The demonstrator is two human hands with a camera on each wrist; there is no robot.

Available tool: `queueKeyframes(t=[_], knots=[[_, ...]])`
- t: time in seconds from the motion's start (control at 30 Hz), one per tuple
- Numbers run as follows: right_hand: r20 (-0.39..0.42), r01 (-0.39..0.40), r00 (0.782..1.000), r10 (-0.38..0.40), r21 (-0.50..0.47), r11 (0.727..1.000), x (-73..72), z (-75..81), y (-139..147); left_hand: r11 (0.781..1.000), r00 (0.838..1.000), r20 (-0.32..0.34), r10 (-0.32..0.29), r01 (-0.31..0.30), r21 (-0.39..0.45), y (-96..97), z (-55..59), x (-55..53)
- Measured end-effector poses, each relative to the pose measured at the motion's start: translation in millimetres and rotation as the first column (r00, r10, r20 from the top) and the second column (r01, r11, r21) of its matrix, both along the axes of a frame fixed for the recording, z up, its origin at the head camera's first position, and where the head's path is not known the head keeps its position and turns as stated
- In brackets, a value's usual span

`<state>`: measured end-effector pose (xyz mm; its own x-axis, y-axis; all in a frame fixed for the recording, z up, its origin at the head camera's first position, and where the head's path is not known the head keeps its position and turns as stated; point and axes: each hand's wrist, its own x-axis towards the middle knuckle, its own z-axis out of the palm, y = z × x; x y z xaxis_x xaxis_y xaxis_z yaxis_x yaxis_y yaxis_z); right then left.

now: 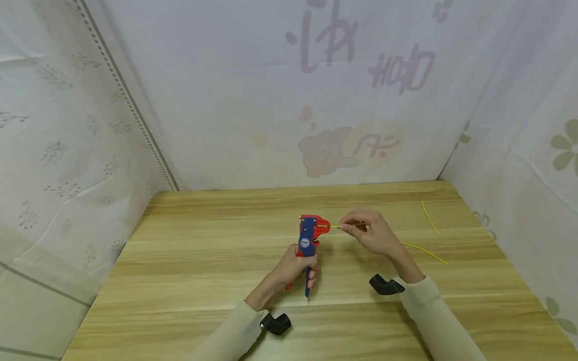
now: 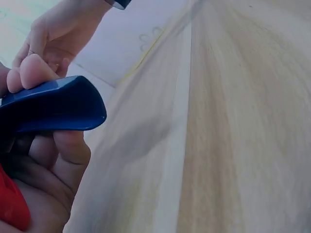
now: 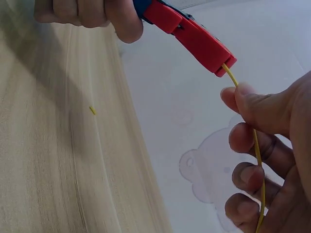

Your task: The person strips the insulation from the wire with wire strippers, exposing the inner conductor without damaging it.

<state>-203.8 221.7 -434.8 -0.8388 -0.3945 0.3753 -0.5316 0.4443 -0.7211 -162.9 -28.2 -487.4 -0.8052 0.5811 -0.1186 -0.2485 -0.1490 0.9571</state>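
Note:
My left hand [image 1: 295, 264] grips the handles of a red and blue wire stripper [image 1: 308, 231], held upright with its red nose facing right. In the left wrist view, fingers wrap around the blue handle [image 2: 73, 104], and part of the red handle [image 2: 12, 201] shows below. Between thumb and index finger, my right hand [image 1: 374, 233] pinches a yellow wire [image 3: 233, 75]. One end of that wire enters the tip of the red nose [image 3: 214, 53]. Its other length runs down past the loosely curled fingers in the right wrist view.
Two yellow wires lie on the wooden table [image 1: 203, 250] at the right, a short one [image 1: 430, 217] farther back and a longer one [image 1: 424, 249] by the right wrist. A tiny yellow piece [image 3: 92, 110] lies on the wood. Printed cloth [image 1: 226, 100] walls the table's back and sides.

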Motion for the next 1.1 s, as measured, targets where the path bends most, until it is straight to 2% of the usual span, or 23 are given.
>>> queueKeyframes(t=[0.23, 0.47, 0.77, 0.83, 0.97, 1.07, 1.1], knots=[[0.09, 0.016, 0.996, -0.016, 0.007, 1.0, 1.7, 0.0, -1.3, 1.0, 1.0, -0.011, -0.014, 0.014, 0.0, -0.3, -0.3, -0.4], [0.133, 0.006, 0.991, -0.006, 0.007, 1.0, 2.4, 0.4, -2.6, 1.0, 0.999, -0.048, 0.006, -0.008, -0.028, 0.6, -0.9, -0.2], [0.164, 0.013, 0.986, -0.015, 0.018, 1.0, 4.3, 3.0, -3.1, 0.994, 0.99, -0.134, 0.053, -0.064, -0.084, 3.1, 0.9, 3.3], [0.17, 0.008, 0.985, -0.01, 0.014, 1.0, 5.0, 4.0, -3.6, 0.993, 0.989, -0.135, 0.066, -0.079, -0.093, 3.7, 1.4, 3.9], [0.16, 0.002, 0.987, -0.005, 0.017, 1.0, 5.3, 5.1, -5.5, 0.981, 0.98, -0.132, 0.146, -0.161, -0.11, 4.8, 1.7, 3.0], [0.144, 0.007, 0.989, -0.01, 0.024, 1.0, 4.7, 4.4, -6.7, 0.978, 0.976, -0.129, 0.174, -0.187, -0.096, 3.4, 2.3, -0.2], [0.135, 0.009, 0.991, -0.013, 0.026, 1.0, 4.6, 4.2, -6.9, 0.98, 0.978, -0.128, 0.166, -0.178, -0.084, 2.3, 1.8, -1.7]])
